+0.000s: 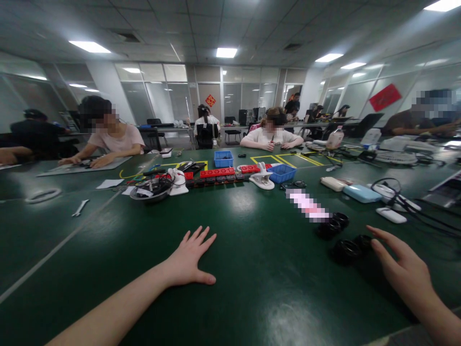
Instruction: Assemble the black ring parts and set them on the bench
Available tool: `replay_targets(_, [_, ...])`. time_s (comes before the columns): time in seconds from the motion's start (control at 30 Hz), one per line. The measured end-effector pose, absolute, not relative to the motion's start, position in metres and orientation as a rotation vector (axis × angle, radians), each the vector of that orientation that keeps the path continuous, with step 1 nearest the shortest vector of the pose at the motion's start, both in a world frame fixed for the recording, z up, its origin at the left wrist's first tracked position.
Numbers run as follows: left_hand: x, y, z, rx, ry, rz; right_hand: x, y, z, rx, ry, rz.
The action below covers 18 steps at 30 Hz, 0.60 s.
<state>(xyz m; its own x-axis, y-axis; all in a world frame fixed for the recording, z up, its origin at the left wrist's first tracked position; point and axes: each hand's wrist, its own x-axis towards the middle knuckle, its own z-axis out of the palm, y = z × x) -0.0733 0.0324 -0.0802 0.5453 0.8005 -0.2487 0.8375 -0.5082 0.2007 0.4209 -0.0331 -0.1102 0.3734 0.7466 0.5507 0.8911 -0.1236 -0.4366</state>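
Black rings (346,251) lie just beside right hand's (405,271) open fingers; left hand (189,262) flat, spread.

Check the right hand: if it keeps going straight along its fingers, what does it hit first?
The right hand points up-left across the green table. First in that line is probably the black ring-shaped part just beyond its fingertips, with three more such rings beyond. Depth is unclear, so it may pass over.
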Motion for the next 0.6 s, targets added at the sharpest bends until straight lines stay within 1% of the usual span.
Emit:
replay_targets(0.1, [-0.074, 0.033, -0.080, 2.480, 1.357, -0.180, 0.417, -0.033, -0.098, -1.853, -1.478, -0.370])
replay_targets(0.2, [-0.073, 0.033, -0.079, 2.475, 1.359, -0.184, 0.407, -0.024, -0.076, -1.826, -1.665, -0.438])
replay_targets(0.33, [-0.072, 0.033, -0.078, 2.470, 1.363, -0.191, 0.386, -0.001, -0.049, -1.948, -2.068, -0.320])
replay_targets(0.6, [-0.074, 0.033, -0.080, 2.469, 1.357, -0.174, 0.366, 0.031, -0.039, -2.002, -2.318, -0.152])
